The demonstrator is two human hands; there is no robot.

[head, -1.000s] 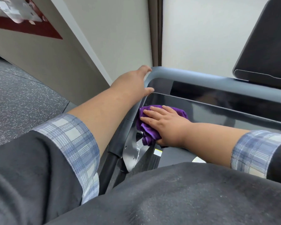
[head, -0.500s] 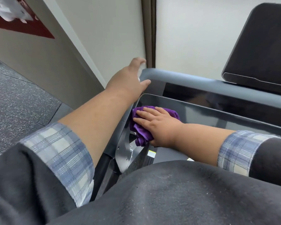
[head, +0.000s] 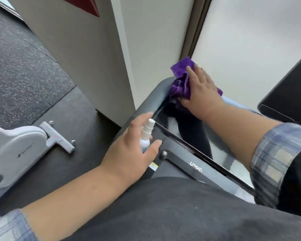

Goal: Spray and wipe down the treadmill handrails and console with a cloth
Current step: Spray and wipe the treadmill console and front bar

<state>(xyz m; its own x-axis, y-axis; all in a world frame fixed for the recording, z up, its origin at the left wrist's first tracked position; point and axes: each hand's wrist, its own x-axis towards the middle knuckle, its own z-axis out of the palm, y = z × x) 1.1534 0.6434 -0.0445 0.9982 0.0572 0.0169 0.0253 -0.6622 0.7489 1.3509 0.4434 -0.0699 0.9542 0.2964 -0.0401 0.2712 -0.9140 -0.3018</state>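
My right hand (head: 201, 92) lies flat on a crumpled purple cloth (head: 180, 79) and presses it onto the curved left corner of the grey treadmill handrail (head: 155, 94). Part of the cloth sticks up past my fingertips. Closer to me, my left hand (head: 129, 152) holds a small white spray bottle (head: 146, 134) upright, its nozzle toward the rail, just beside the left edge of the glossy black console (head: 191, 136). My dark-clothed body hides the console's lower part.
A black tilted screen (head: 288, 91) stands at the right. A white wall pillar (head: 101, 63) rises close behind the rail corner. On the dark floor mat to the left is the grey base of another machine (head: 16, 150) with a foot bar (head: 58, 137).
My right hand moved the cloth from the console's left edge up onto the handrail corner. My left hand left that corner, drew back toward me, and the spray bottle now shows in it.
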